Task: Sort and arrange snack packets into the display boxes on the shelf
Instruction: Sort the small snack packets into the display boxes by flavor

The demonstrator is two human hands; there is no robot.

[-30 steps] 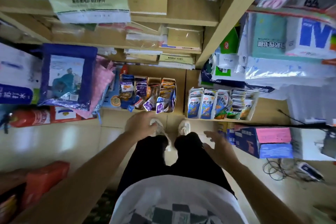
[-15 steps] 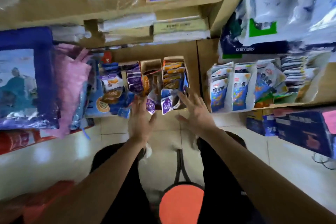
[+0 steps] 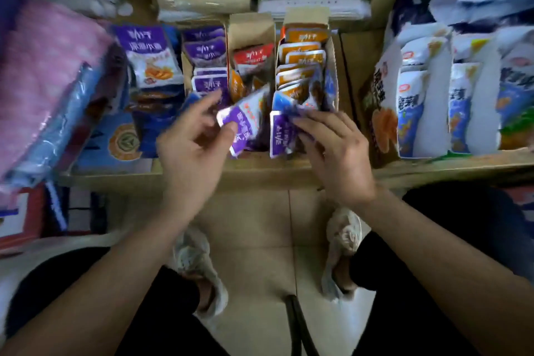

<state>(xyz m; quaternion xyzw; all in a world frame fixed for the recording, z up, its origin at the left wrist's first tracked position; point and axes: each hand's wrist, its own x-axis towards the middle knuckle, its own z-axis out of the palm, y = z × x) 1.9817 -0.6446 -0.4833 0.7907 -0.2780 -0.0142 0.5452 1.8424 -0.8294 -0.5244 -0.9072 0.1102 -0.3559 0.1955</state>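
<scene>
Down at the shelf (image 3: 260, 175), my hands have arrived: left hand (image 3: 196, 153) pinches a purple packet (image 3: 242, 121), right hand (image 3: 336, 153) grips a second packet (image 3: 279, 139); sorting starts.

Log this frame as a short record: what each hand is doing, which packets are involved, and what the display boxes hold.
left: left hand pinches tilted purple packet
right: right hand has fingers on second purple packet; grip unclear, blurred
boxes: left box purple packets; middle box red packets; right box orange packets
support: wooden shelf
</scene>
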